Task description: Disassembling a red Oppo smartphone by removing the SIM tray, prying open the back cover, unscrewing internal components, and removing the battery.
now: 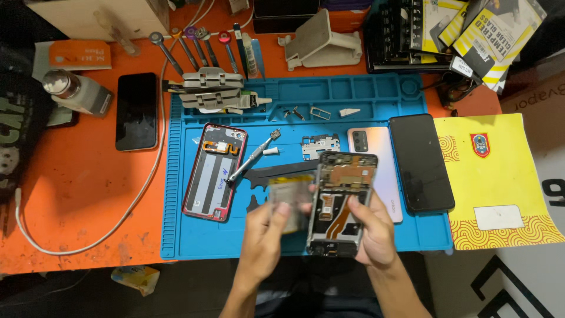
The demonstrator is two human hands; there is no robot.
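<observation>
Blue silicone mat [176, 235] covers the middle of the orange tabletop [76, 194], and both hands work over its near edge. The right hand [371, 227] is curled around an opened phone frame [340, 203], thumb on its face and fingers behind its right side, holding it upright with the bare insides toward the camera. The left hand [268, 227] is partly closed, thumb and fingers pinching a flat battery [289, 197] that is blurred and sits just left of the frame, touching or nearly touching it; I cannot tell which.

On the mat, left of the hands, one red-rimmed back cover [215, 171] lies inside-up, and one screwdriver [253, 156] rests slanted by its right edge. One small metal shield [321, 146] lies farther back, just above the frame. Right of the frame lies one pale pink back cover [376, 153], partly hidden behind it, and beside that one black phone [421, 162], face up. A second black phone [137, 111] lies on the tabletop left of the mat, near one clear bottle [76, 91].

At the far edge, five round-headed tools [194, 44] lie fanned out. A yellow sheet [494, 176] lies at the right, and a white cable [88, 235] curves along the left.
</observation>
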